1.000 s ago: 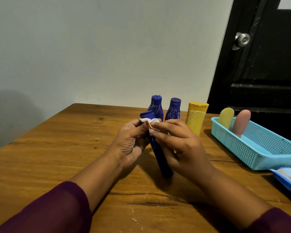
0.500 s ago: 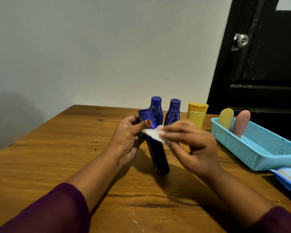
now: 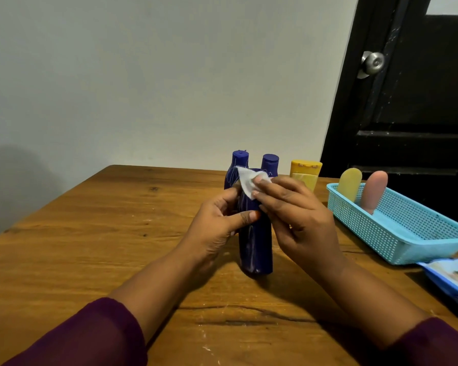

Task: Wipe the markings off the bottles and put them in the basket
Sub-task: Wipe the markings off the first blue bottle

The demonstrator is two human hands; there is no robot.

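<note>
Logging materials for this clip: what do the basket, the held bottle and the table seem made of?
Basket: likely moulded plastic, matt light blue; its walls are a perforated grid.
Held bottle: probably plastic, dark blue, slight gloss with soft highlights.
Table: wood or wood veneer, satin; grain and knots show.

No readable text: only scribbles on the held bottle [image 3: 255, 247], blurred print on the blue packet [image 3: 452, 278].

The held blue bottle [image 3: 255, 247] has its top hidden behind the wipe [image 3: 247, 182] and fingers [image 3: 278, 192]; right of the fingers, the blue packet [image 3: 450, 278] is cut off by the edge.
</note>
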